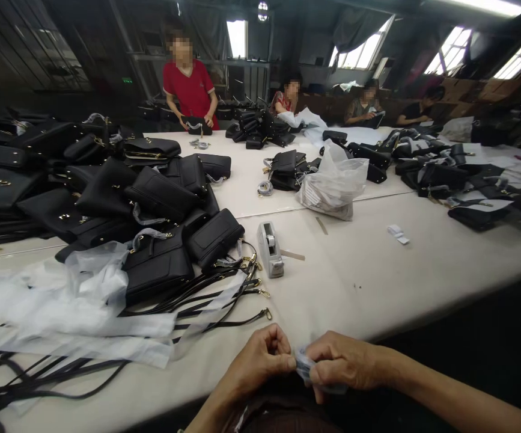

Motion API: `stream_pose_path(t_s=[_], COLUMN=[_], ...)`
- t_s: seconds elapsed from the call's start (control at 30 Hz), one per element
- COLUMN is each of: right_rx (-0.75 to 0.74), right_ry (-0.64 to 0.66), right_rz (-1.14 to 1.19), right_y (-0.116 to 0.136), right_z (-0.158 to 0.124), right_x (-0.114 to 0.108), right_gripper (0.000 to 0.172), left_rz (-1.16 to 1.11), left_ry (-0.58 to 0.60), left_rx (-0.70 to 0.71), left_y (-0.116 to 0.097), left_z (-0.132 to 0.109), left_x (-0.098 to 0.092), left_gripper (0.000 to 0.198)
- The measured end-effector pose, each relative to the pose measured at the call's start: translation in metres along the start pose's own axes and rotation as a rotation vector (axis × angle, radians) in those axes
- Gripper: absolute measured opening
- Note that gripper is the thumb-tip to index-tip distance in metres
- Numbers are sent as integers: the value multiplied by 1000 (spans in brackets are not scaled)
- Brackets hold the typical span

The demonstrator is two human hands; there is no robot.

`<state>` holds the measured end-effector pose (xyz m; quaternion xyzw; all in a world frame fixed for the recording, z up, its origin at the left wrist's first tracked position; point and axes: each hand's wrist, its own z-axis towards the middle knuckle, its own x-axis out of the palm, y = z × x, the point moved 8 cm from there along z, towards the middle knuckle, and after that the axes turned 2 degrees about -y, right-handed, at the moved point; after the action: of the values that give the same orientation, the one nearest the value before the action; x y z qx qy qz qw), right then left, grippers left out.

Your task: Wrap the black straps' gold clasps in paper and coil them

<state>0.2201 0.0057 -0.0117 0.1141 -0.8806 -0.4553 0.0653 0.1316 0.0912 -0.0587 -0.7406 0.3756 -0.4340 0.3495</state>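
Note:
Close to the table's front edge, my right hand [344, 364] is closed around a coiled strap wrapped in clear plastic [304, 363]. My left hand [267, 355] is beside it, with thumb and fingers pinched together at the bundle's left side. Whatever lies between those left fingertips is too small to make out. Ahead of my left hand, several thin black straps with gold clasps [264, 314] lie on the table. A grey tape dispenser [270, 249] stands beyond them.
Black handbags [161, 192] are heaped on the left, behind white plastic sheeting [62, 300]. A clear plastic bag [332, 183] stands mid-table, with small white labels [398, 234] to its right. More bags [449, 174] lie far right. A person in red [190, 90] and several others work across the table.

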Motion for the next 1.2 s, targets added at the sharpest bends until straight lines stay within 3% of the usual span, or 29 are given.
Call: stream_pose_path(t_s=[0.27, 0.53, 0.77, 0.87, 0.97, 1.07, 1.2], right_rx=[-48, -74, -156, -222, -378, -500, -573], right_ry=[97, 94, -5, -83, -170, -92, -65], right_rz=[206, 273, 153, 23, -183, -419, -835], right_y=[-33, -56, -69, -74, -59, -38, -37], right_z=[-31, -47, -47, -44, -53, -68, -69], right_x=[-3, -14, -24, -27, -34, -34, -48], right_gripper=[30, 42, 47, 54, 56, 56, 41], left_rz=[10, -146, -50, -21, 61, 198, 449], left_ry=[49, 149, 123, 91, 73, 57, 17], left_rx=[-73, 46, 85, 45, -46, -74, 55], left_y=[22, 28, 28, 33, 43, 48, 41], left_z=[10, 34, 40, 40, 38, 34, 34], left_x=[39, 76, 84, 83, 83, 82, 83], left_gripper=[33, 34, 35, 40, 51, 52, 37])
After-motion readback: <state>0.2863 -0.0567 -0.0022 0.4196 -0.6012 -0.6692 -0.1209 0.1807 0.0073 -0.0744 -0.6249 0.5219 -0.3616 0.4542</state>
